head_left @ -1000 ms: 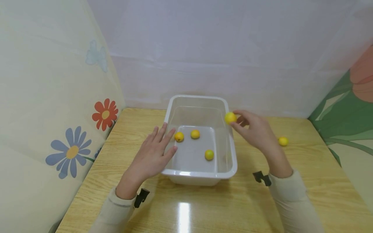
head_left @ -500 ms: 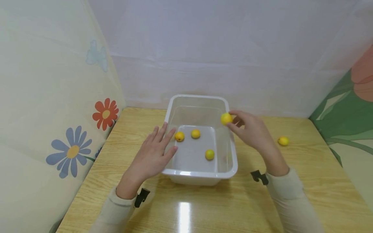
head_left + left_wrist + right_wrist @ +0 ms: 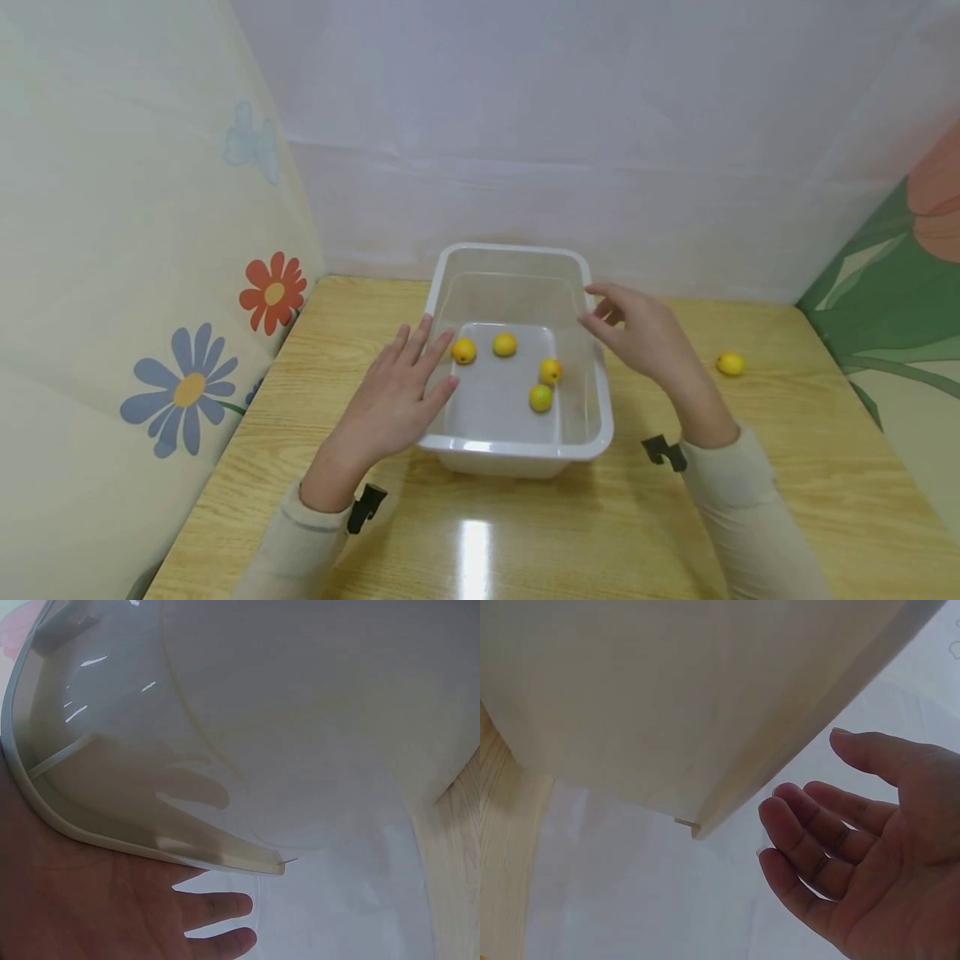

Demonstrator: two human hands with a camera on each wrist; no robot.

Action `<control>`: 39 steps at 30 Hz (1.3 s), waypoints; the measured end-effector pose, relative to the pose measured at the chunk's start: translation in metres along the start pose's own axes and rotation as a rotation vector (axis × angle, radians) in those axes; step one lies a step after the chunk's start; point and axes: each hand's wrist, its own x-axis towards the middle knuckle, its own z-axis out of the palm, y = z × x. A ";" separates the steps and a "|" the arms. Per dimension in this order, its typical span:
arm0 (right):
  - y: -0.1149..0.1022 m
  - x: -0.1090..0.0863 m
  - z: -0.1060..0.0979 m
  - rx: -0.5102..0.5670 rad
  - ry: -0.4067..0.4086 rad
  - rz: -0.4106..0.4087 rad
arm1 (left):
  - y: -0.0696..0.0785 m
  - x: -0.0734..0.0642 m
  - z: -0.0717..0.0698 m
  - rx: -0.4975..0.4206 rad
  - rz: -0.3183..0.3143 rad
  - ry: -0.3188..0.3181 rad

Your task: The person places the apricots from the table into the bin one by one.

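My left hand [image 3: 397, 396] lies with fingers spread over the left rim of a white plastic basin [image 3: 510, 451]. In the left wrist view the palm rests against the rim of the basin [image 3: 150, 851]. At the right rim, my right hand [image 3: 641, 333] hovers with thumb and fingers apart and nothing between them; the right wrist view shows the loosely bent, bare right hand [image 3: 870, 840] just outside the wall. Several small yellow citrus fruits lie on the basin floor, among them a greenish one [image 3: 541, 397] with an orange-yellow one [image 3: 551, 371] close behind it.
Another yellow citrus fruit [image 3: 731, 363] lies on the wooden table [image 3: 600, 533], right of the basin. A pale cloth backdrop [image 3: 525, 125] stands behind the table, and flower-patterned cloths [image 3: 172, 208] hang on both sides.
The fruit my right hand pinched moved left over the rim, was let go, and now lies in the basin by the greenish one. The right thumb and fingers are now apart; the left hand stayed put.
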 end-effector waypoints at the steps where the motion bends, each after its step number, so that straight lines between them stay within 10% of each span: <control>1: 0.000 0.000 0.000 0.000 0.002 0.001 | 0.000 0.000 0.000 0.001 0.000 -0.001; 39: 0.052 -0.029 -0.030 -0.039 0.018 0.156 | -0.002 0.001 0.001 -0.016 0.010 0.005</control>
